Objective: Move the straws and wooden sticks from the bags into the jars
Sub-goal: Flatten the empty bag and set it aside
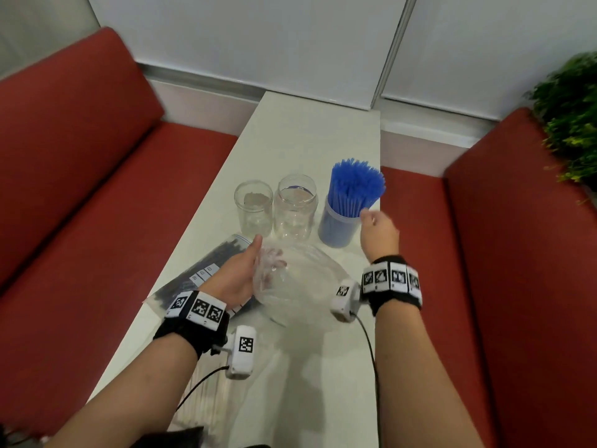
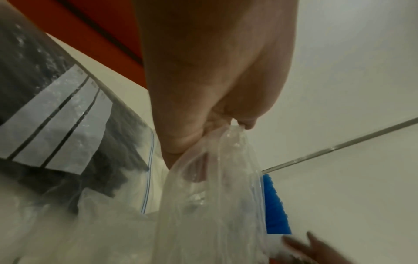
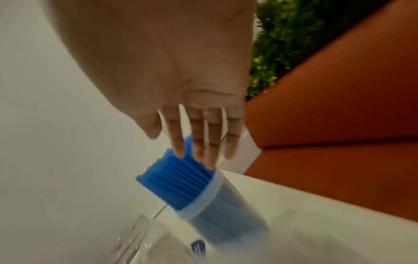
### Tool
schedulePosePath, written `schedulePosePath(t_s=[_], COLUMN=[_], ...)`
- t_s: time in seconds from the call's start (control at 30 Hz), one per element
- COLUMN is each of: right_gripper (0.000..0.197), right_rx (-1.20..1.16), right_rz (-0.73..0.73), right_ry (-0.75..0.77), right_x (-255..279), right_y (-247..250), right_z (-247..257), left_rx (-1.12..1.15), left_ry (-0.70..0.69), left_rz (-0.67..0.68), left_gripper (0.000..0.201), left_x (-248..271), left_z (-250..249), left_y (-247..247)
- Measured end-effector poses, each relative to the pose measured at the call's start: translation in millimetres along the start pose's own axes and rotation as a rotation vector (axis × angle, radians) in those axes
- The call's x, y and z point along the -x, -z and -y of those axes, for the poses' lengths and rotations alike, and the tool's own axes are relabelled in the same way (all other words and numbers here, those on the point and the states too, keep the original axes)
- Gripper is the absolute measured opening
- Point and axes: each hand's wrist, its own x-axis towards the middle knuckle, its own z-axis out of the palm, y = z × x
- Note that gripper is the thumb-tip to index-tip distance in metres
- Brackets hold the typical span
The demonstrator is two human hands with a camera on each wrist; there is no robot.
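Observation:
A bunch of blue straws (image 1: 355, 185) stands fanned out in a plastic jar (image 1: 336, 226) at the right of the white table (image 1: 290, 134). My right hand (image 1: 376, 232) is just right of that jar, fingers straight and holding nothing; its fingertips (image 3: 203, 151) are against the blue straws (image 3: 178, 180). My left hand (image 1: 248, 270) grips a crumpled, see-through plastic bag (image 1: 300, 282), pinched between thumb and fingers (image 2: 203, 128). Two glass jars (image 1: 253, 206) (image 1: 295, 210) stand left of the straws. A bag of dark straws (image 1: 197, 273) lies under my left wrist.
Red sofa seats (image 1: 97, 205) flank the narrow table on both sides. A green plant (image 1: 571, 118) stands at the far right. Another bag with pale sticks (image 1: 206, 392) lies near the table's front edge, partly behind my left forearm. White wall panels close the far end.

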Motion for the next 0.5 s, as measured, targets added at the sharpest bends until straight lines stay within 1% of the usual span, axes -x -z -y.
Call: schedulePosePath(t_s=[0.07,0.1,0.13,0.17,0.2,0.23,0.27,0.3,0.33,0.4,0.47,0.5], right_gripper=[0.060,0.066,0.066,0.061,0.056,0.050,0.042,0.035,0.028,0.018,0.005,0.012], right_rx=[0.067,0.042,-0.061,-0.252,-0.492,-0.719,-0.904,-1.028,-1.092,-1.090,-1.034,-0.970], right_rz=[0.267,0.370,0.457,0.504,0.493,0.454,0.405,0.362,0.340,0.327,0.288,0.232], right_ry=[-0.182,-0.272,-0.382,-0.505,-0.619,-0.689,-0.721,-0.736,-0.739,-0.733,-0.678,-0.629], right_x=[35.7,52.2,69.9,84.2,96.0,103.2,108.6,113.6,115.9,124.0,131.6,133.7], right_y=[-11.8,-18.8,-25.5,-31.7,-37.8,-43.1,-46.3,-47.3,-46.9,-44.8,-44.4,-45.3], right_z=[-19.1,-29.5,-37.4,-41.6,-46.5,-50.8,-53.2,-53.1,-52.1,-46.7,-42.2,-41.0], left_rx=[0.135,0.193,0.238,0.272,0.287,0.280,0.237,0.163,0.085,-0.039,-0.191,-0.315], left_ry=[0.018,0.024,0.030,0.036,0.043,0.039,0.025,0.005,-0.018,-0.061,-0.134,-0.190], left_rz=[0.029,0.056,0.092,0.128,0.165,0.195,0.217,0.229,0.234,0.207,0.080,-0.003], left_gripper=[0.049,0.039,0.033,0.033,0.034,0.034,0.032,0.031,0.030,0.029,0.032,0.033], left_x=[1.6,1.5,2.3,2.9,3.9,5.0,5.9,7.3,8.7,8.2,5.1,4.8], left_z=[-1.1,-2.3,-2.3,-2.2,-1.9,-2.6,-3.5,-5.5,-9.0,-18.5,-28.6,-33.3], left_y=[3.3,5.9,8.9,11.2,14.3,17.4,21.8,26.1,30.7,39.7,51.8,56.3])
